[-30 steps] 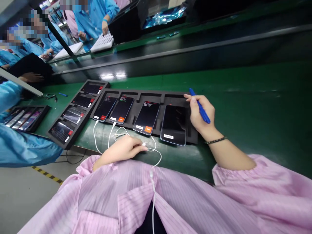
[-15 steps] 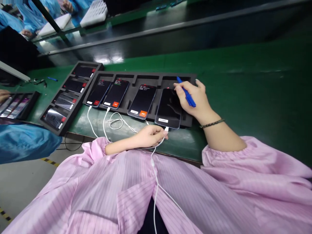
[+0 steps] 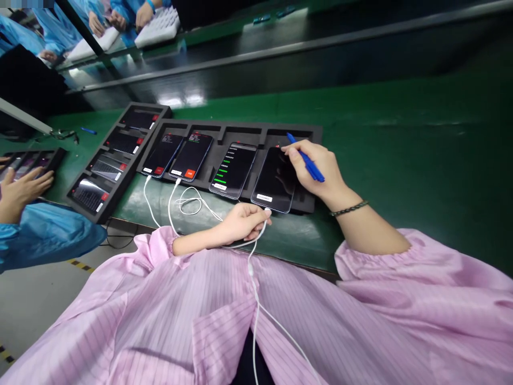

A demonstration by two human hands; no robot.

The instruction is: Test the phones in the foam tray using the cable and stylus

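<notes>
My left hand (image 3: 244,222) pinches the white cable plug (image 3: 267,212) at the bottom edge of the rightmost phone (image 3: 274,179), whose screen is dark. A blue pen (image 3: 306,159) is held in my right hand (image 3: 316,166), whose fingertips are at that phone's upper right edge. Beside it lies a phone with green text lines (image 3: 234,170). Two more phones, one with an orange button (image 3: 191,155) and one with a red button (image 3: 162,154), have white cables plugged in. All four lie on a dark foam tray (image 3: 308,202).
Left of them, a second foam tray (image 3: 113,184) holds several phones. A co-worker's hand (image 3: 26,187) is over another tray (image 3: 59,158) at the far left. A loose blue pen (image 3: 88,130) lies behind. White cables run down over my lap.
The rightmost phone and the plug with my left hand have shifted slightly left. The neighbouring phone's screen changed from an orange button to green lines. A co-worker's hand came over the far-left tray.
</notes>
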